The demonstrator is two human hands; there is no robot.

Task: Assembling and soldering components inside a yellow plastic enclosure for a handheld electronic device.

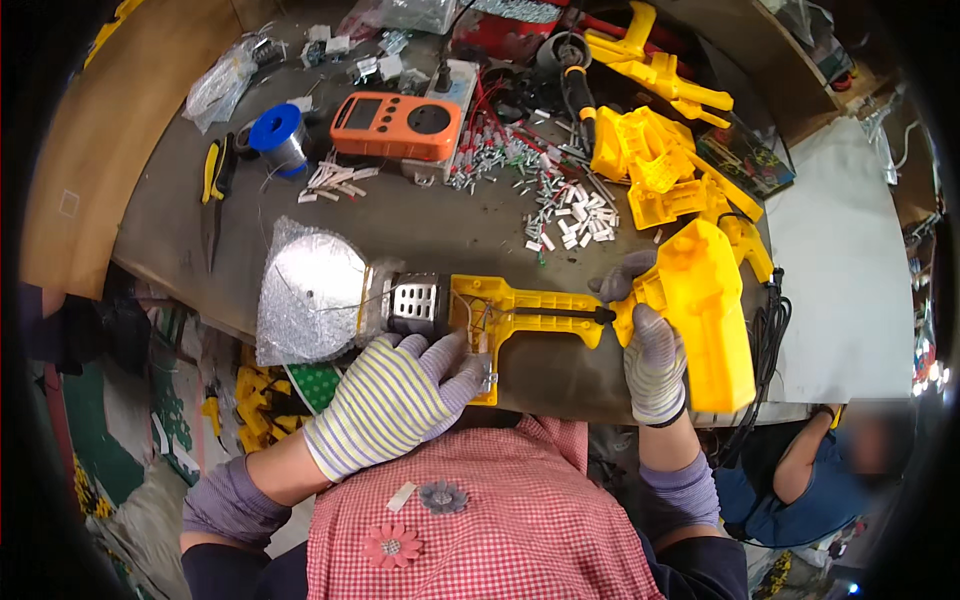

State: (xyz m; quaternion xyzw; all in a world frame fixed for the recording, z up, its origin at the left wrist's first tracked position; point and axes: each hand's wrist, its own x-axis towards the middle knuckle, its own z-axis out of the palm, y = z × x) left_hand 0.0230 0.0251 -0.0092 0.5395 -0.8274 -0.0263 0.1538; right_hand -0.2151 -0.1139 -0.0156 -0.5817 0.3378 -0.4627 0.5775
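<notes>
An opened handheld heating tool lies near the table's front edge. Its round silvery plate (312,292) is wrapped in bubble wrap, and a perforated metal guard (414,302) joins the plate to a yellow housing half (545,302). Thin wires (478,318) show inside that half, and a black cord (560,312) runs along its handle. My left hand (395,395), in a striped glove, is closed over the housing's near edge beside the wires. My gloved right hand (655,365) grips a second yellow housing half (705,315), raised and tilted at the handle's end.
Behind lie an orange multimeter (395,126), a blue solder spool (280,138), yellow-handled pliers (214,190) and white sleeves (585,215). More yellow housings (650,160) are piled at the far right. A black cable (768,350) hangs over the right edge; another person (800,480) sits beyond.
</notes>
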